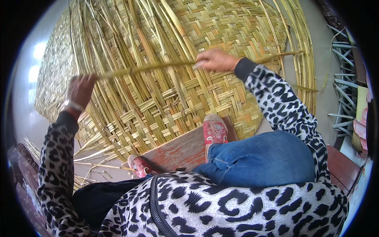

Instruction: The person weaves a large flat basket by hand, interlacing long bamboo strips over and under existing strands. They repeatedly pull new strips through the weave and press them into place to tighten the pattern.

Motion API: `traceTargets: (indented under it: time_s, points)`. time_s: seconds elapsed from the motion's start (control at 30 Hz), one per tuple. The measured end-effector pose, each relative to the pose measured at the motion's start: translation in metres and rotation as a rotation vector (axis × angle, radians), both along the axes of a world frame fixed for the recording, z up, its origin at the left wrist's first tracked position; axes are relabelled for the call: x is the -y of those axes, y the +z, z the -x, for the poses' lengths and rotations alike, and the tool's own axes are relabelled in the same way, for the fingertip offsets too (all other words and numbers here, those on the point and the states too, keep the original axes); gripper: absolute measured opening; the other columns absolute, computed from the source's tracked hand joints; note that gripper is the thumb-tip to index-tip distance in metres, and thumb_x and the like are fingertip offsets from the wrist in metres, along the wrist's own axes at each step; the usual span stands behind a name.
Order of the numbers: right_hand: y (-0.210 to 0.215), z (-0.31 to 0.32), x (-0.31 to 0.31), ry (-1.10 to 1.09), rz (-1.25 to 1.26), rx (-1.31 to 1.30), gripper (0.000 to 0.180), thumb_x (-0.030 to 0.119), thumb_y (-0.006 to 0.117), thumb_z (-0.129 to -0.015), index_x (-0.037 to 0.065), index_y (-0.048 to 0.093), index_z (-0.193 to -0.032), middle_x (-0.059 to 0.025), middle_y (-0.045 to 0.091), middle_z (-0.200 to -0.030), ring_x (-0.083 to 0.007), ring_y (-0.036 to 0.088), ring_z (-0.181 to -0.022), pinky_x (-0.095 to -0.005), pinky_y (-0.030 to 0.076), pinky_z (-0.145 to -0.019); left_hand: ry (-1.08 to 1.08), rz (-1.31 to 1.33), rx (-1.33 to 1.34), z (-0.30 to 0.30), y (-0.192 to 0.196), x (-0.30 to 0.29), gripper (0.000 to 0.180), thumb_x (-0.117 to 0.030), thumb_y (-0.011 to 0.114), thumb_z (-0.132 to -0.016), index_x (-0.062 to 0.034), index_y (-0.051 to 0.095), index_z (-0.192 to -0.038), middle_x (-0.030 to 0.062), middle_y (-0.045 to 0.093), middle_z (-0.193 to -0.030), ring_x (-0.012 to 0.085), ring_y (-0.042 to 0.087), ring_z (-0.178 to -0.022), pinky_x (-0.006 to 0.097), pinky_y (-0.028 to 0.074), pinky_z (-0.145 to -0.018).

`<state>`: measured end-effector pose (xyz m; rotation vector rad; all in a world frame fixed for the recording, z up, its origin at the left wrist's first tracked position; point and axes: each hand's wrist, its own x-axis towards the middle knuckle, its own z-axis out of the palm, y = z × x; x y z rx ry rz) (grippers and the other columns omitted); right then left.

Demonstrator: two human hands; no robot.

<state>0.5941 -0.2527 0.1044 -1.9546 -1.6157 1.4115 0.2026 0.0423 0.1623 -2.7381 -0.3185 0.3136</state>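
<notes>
A leopard-print jacket [221, 209] filled the lower frame; both hands, left [80, 90] and right [215, 60], gripped one reed strip [158, 66] over the woven mat [166, 91], apparently on pale floor [23, 118].

No packages, labels, signs or screens are showing anywhere in this view.
</notes>
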Motion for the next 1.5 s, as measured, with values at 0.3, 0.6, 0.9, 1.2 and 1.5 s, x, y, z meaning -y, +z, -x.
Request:
traceTargets:
  time_s: [0.3,0.6,0.9,1.2,1.5]
  points:
    - [-0.009,-0.179,0.035,-1.191,-0.622,0.157,0.021,0.023,0.056,-0.099,0.003,0.059,-0.105,-0.0101,0.066,-0.082,-0.0160,0.067,-0.070,-0.0276,0.055,-0.060,0.579,0.730,0.215,-0.170,-0.074,0.110,0.040,-0.033,0.066,-0.092,-0.0066,0.061,-0.122,0.0140,0.072,-0.109,0.0270,0.071,-0.095,0.039,0.056,-0.086]
    - [-0.068,-0.101,0.031,-1.254,-0.337,-0.459,0.016,0.015,0.055,-0.099,0.000,0.054,-0.104,-0.0104,0.064,-0.082,-0.0159,0.065,-0.067,-0.0281,0.055,-0.055,1.027,0.820,0.453,-0.147,-0.142,0.093,0.044,-0.037,0.072,-0.085,0.0002,0.068,-0.108,0.0193,0.072,-0.099,0.0324,0.069,-0.095,0.040,0.053,-0.087]
    - [-0.059,-0.023,-0.029,-0.762,-0.024,-0.394,0.026,0.013,0.052,-0.099,-0.007,0.050,-0.116,-0.0191,0.065,-0.097,-0.0207,0.071,-0.076,-0.0287,0.061,-0.062,1.092,0.635,0.331,-0.149,-0.156,0.084,0.059,-0.044,0.077,-0.079,0.0036,0.063,-0.112,0.0246,0.067,-0.112,0.0369,0.064,-0.108,0.042,0.050,-0.094]
    - [-0.070,-0.006,-0.075,-0.544,-0.026,-0.325,0.032,0.006,0.061,-0.090,-0.008,0.053,-0.118,-0.0189,0.064,-0.103,-0.0212,0.072,-0.079,-0.0269,0.059,-0.060,1.313,1.297,0.560,-0.154,-0.159,0.079,0.033,-0.027,0.080,-0.084,-0.0017,0.060,-0.090,0.0075,0.067,-0.077,0.0141,0.060,-0.056,0.028,0.047,-0.047]
    - [-0.108,-0.024,-0.069,-0.516,-0.362,0.367,0.040,0.023,0.056,-0.088,-0.003,0.059,-0.118,-0.0260,0.068,-0.100,-0.0390,0.068,-0.090,-0.0469,0.052,-0.086,1.385,1.527,0.475,-0.152,-0.147,0.081,0.033,-0.027,0.081,-0.082,0.0004,0.066,-0.093,0.0048,0.066,-0.076,0.0161,0.060,-0.055,0.030,0.046,-0.047]
